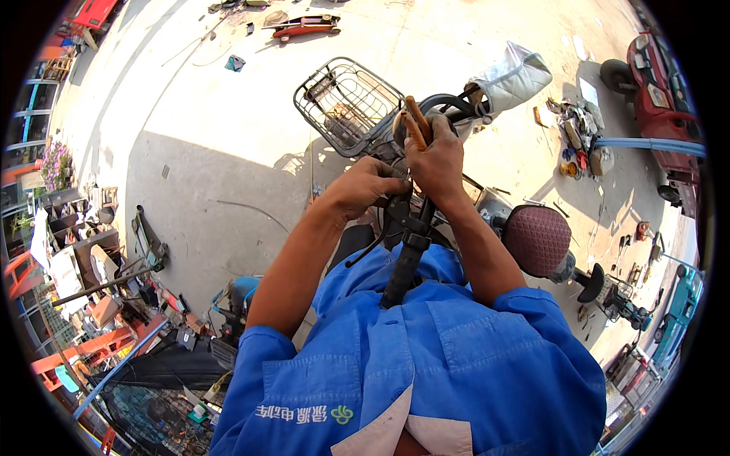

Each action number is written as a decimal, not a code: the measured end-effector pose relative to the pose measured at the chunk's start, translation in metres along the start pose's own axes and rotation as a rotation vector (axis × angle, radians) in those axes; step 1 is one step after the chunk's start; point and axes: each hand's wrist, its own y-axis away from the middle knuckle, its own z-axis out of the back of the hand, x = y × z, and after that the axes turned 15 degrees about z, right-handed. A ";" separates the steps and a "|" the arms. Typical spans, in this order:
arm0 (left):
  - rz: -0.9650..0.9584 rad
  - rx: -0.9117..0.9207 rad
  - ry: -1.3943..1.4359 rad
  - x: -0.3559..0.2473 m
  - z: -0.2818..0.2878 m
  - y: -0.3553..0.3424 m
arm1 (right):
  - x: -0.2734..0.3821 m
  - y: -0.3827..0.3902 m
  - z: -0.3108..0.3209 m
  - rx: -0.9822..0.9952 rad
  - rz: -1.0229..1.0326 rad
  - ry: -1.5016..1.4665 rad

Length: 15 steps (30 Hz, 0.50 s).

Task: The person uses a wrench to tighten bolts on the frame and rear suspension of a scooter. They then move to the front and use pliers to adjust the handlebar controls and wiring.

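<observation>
A bicycle-style handlebar with a black grip points toward my body, with a brake lever beside it. My right hand is closed on a tool with worn orange-brown handles, apparently pliers, at the middle of the handlebar. Just left of it, my left hand is closed, thumb at the fittings beside the lever; what its fingers hold is hidden. Beyond both hands are a black wire front basket and a silver quilted handlebar cover. The maroon quilted seat sits right of my right arm.
A red floor jack lies at the back. A heap of parts and a red vehicle stand at the right, with blue bars between. Cluttered boxes, tools and orange metal frames line the left side.
</observation>
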 end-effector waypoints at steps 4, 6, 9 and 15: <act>0.018 0.025 0.065 -0.002 -0.006 0.001 | 0.000 -0.001 0.001 0.000 -0.016 -0.015; 0.041 0.019 0.062 -0.004 -0.006 0.005 | -0.002 0.000 0.000 -0.005 -0.003 -0.010; 0.074 0.015 0.090 -0.004 -0.004 0.007 | -0.003 0.000 -0.001 -0.011 0.013 0.003; 0.026 0.006 0.055 0.003 0.003 0.002 | 0.002 0.001 -0.003 0.001 -0.005 -0.025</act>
